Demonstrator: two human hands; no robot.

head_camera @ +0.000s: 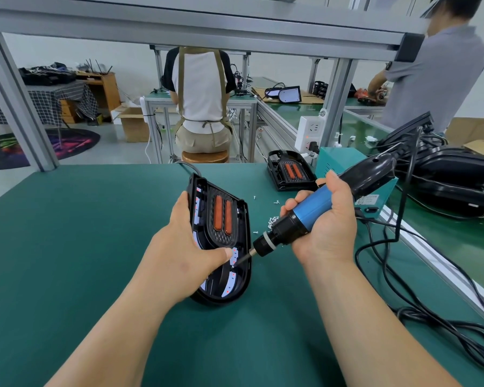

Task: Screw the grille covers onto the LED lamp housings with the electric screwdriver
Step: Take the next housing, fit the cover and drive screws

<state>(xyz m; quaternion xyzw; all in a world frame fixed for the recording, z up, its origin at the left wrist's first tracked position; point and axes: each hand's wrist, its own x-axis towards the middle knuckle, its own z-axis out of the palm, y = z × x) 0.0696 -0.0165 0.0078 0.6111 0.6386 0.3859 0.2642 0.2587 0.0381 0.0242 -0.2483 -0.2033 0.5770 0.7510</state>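
Right grip [327,222] is closed around the blue barrel of the electric screwdriver [315,203], fingers curled under it and thumb over the top. The tool tilts down to the left. Left grip [185,247] clasps the lamp housing [215,296] by its left edge, with the thumb laid across the lower face, just beside the bit tip. The housing lies face up, its near end on the green table [67,247]. Its upper half carries the grille cover [222,219], which shows two orange strips. The bit tip meets a screw [233,265] on the housing's lower right, below the cover. Just right of the housing lie loose screws [273,220]. Beyond it to the right lies a second housing [288,171], next to a teal power box [338,160]. Black cables [403,317] trail well right of the housing.
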